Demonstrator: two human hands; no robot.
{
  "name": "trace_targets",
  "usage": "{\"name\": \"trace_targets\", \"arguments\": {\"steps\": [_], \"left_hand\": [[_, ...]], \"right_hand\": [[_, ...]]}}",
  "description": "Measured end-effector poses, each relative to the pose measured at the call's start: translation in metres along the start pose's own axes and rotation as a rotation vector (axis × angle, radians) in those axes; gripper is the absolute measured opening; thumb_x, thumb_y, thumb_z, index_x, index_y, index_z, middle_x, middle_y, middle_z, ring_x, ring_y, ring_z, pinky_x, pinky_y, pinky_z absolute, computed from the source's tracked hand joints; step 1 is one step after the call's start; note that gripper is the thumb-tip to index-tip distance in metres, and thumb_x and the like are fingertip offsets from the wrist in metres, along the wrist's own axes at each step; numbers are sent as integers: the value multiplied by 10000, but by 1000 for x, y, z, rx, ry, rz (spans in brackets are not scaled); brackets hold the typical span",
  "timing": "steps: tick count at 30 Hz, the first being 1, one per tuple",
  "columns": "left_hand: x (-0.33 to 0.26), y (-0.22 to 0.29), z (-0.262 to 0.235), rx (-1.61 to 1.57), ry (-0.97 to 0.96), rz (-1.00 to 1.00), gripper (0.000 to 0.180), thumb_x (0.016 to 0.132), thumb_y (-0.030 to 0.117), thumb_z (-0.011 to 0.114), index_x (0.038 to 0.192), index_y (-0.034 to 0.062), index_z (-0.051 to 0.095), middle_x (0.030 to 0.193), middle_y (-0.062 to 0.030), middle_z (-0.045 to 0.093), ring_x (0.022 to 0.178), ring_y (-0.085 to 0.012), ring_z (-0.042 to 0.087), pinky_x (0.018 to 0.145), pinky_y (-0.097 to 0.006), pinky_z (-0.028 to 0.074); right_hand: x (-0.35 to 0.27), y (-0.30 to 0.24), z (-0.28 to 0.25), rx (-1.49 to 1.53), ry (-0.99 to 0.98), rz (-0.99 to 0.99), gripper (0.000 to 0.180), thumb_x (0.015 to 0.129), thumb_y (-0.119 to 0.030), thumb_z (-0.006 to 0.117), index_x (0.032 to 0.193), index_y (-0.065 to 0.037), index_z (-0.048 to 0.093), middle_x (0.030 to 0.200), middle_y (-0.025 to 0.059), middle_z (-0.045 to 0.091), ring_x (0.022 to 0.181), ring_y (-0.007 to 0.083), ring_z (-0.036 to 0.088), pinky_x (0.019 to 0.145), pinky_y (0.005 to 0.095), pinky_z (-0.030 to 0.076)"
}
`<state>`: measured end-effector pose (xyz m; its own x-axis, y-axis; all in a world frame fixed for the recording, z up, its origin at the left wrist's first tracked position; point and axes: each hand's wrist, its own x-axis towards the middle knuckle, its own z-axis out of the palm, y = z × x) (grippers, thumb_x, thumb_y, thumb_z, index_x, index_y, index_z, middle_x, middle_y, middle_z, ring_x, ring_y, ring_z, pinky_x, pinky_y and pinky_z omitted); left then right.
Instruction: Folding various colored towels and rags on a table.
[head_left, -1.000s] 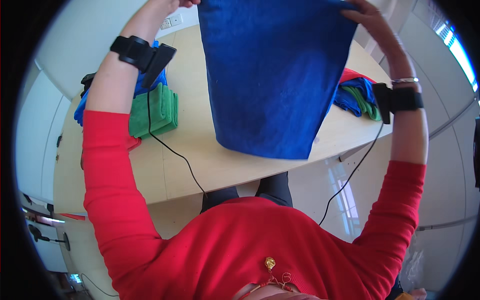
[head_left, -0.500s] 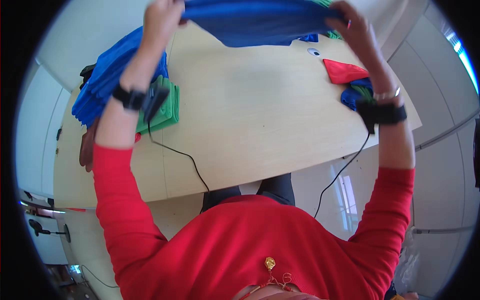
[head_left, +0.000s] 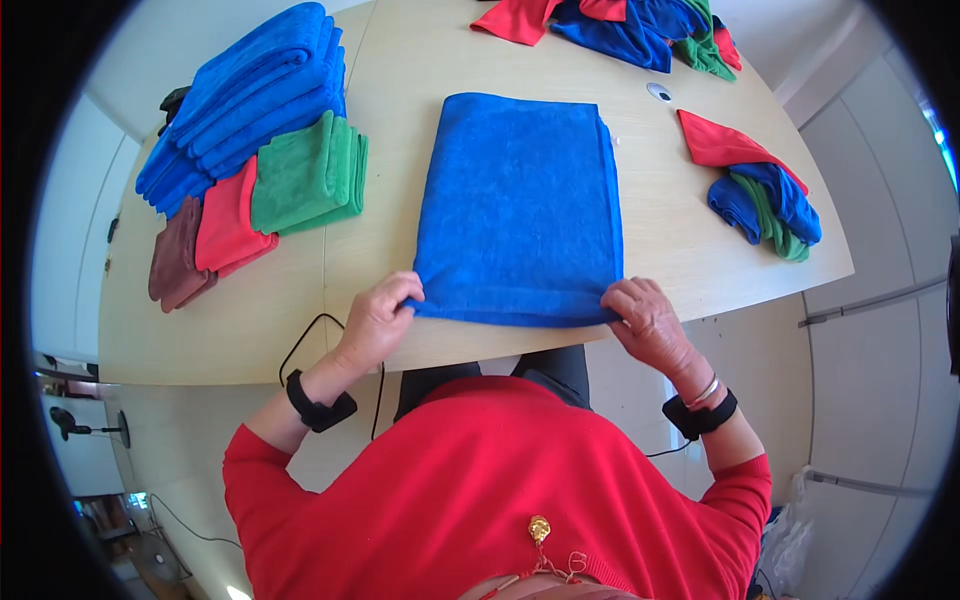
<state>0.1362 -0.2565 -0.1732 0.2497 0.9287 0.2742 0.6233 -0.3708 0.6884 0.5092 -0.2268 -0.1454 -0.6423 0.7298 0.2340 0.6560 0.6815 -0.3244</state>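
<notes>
1. Directions are taken from the centre of the worked cloth; 12 o'clock points away from the person.
2. Left hand (head_left: 375, 320): at 7 o'clock, fingers closed together, pinching the near corner of the cloth. Black wrist strap (head_left: 318, 402) on this forearm.
3. Right hand (head_left: 650, 320): at 5 o'clock, fingers curled, pinching the opposite near corner.
4. Blue plush towel (head_left: 520, 200): lies flat on the pale wooden table (head_left: 710, 265), directly before the person; layers show along its 3 o'clock edge.
5. Step in hand, as judged: squaring the near edge, both corners gripped at once. The next move appears to call for matched tension from both hands, so that the edge stays straight and the layers stay aligned.
6. At 9 to 10 o'clock: brown folded cloth (head_left: 180, 262), red folded cloth (head_left: 228, 222) touching it, green folded cloths (head_left: 295, 180) beside the red.
7. At 3 o'clock: loose red, blue and green bundle (head_left: 785, 200), apart from the towel.
8. At 10 to 11 o'clock: tall stack of folded blue towels (head_left: 255, 85), behind the smaller piles.
9. At 1 o'clock, far edge: crumpled mixed-colour heap (head_left: 615, 35), unfolded.
</notes>
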Motion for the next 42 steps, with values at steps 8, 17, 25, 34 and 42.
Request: {"name": "trace_targets", "arguments": {"steps": [8, 17, 25, 34, 42], "left_hand": [[54, 9, -35, 29, -418, -259, 90, 855, 93, 564, 883, 23, 613, 978, -69, 623, 721, -222, 626, 656, -298, 482], [231, -68, 61, 624, -53, 54, 550, 922, 421, 464, 1386, 134, 392, 1455, -113, 348, 1331, -327, 324, 1087, -458, 262], [227, -70, 75, 627, -121, 10, 634, 920, 538, 396, 1433, 170, 341, 1519, -101, 241, 1414, -302, 160, 1119, -556, 108], [201, -60, 67, 785, -89, 46, 621, 940, 507, 376, 1431, 130, 334, 1508, -131, 255, 1406, -312, 184, 1114, -562, 113], [55, -11, 44, 561, -233, 227, 613, 916, 421, 490, 1424, 113, 337, 1496, -143, 265, 1396, -318, 210, 1128, -522, 130]], "right_hand": [[32, 11, -36, 524, -596, 265, 170, 897, -151, 594, 1049, -75, 597, 1010, 92, 618, 910, 250, 615, 754, 315, 502], [196, 70, 52, -225, 19, 120, 530, 925, -413, 492, 1368, -131, 418, 1450, 133, 360, 1337, 328, 327, 1086, 461, 267], [207, 118, 80, -280, 10, 223, 623, 921, -513, 418, 1434, -168, 341, 1496, 116, 295, 1388, 335, 240, 1115, 514, 183], [177, 100, 62, -437, 20, 387, 618, 917, -503, 421, 1411, -134, 382, 1476, 135, 330, 1379, 351, 252, 1109, 533, 165], [81, -6, 68, -194, -90, 55, 587, 914, -396, 506, 1425, -149, 355, 1476, 124, 324, 1388, 338, 239, 1123, 505, 162]]}}
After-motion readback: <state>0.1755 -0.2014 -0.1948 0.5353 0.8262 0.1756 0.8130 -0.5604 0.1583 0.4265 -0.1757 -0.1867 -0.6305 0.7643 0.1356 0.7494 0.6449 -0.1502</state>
